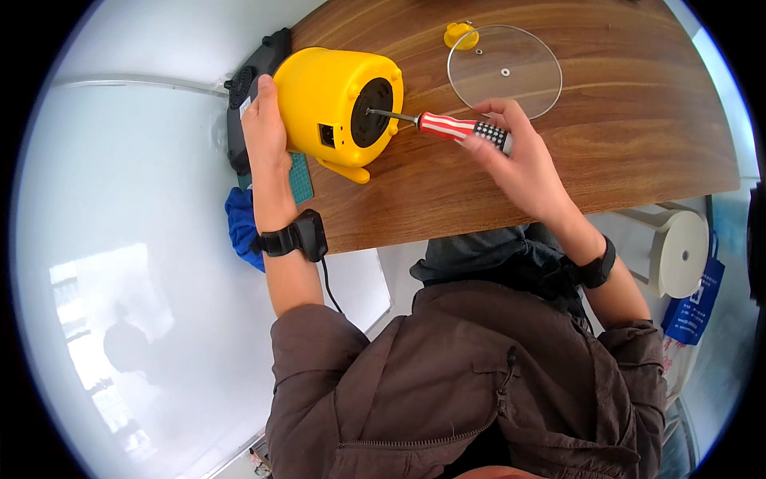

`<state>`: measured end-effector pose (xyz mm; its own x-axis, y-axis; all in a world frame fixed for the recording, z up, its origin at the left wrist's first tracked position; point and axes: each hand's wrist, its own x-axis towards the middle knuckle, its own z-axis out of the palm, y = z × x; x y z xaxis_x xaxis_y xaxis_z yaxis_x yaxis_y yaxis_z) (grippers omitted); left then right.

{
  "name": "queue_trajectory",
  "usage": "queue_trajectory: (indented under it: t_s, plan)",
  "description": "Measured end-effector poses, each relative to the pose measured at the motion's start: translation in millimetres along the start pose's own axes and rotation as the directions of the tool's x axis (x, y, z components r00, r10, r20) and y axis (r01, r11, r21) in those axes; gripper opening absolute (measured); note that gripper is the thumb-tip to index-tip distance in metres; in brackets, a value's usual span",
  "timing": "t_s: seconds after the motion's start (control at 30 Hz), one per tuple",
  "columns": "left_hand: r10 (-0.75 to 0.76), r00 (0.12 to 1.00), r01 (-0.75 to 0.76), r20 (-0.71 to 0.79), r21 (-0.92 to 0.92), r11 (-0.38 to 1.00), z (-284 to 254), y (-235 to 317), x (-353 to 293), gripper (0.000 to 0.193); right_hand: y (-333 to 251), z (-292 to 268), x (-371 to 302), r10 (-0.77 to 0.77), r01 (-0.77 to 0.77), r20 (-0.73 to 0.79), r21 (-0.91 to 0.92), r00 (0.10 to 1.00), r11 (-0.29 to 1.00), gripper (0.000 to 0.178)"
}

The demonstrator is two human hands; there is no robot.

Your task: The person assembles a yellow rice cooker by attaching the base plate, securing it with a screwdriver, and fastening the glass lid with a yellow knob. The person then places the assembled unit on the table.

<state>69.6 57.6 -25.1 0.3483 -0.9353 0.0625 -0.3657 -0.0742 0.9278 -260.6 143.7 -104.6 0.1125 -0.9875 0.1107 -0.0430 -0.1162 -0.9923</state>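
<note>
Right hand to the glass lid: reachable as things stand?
Probably yes: the right hand is close to the glass lid, nothing visible between, though it's holding the screwdriver.

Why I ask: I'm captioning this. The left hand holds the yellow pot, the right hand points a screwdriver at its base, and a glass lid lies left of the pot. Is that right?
One thing is wrong: the head view shows the glass lid right of the yellow pot, not left. The rest stands.

One screwdriver (451, 126), apparently one pot (313, 100)
</note>
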Motion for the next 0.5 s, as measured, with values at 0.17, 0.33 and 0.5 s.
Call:
queue_trajectory:
  t_s: [0.17, 0.33, 0.5]
  plan:
    - [-0.002, 1.0, 0.001, -0.019, -0.054, 0.999, 4, 9, -1, 0.049, 17, 2, 3, -0.405, 0.434, 0.163, -0.436, 0.899, 0.788, 0.041]
    - [0.005, 0.999, -0.007, -0.032, -0.046, 0.999, 7, 12, -6, 0.049, -12, -6, 5, 0.458, -0.643, 0.472, 0.378, 0.753, 0.666, 0.04]
    - [0.012, 0.998, -0.013, -0.058, -0.022, 1.0, 9, 16, -8, 0.05, 1, 9, 7, -0.39, 0.381, 0.024, -0.283, 0.92, 0.88, 0.039]
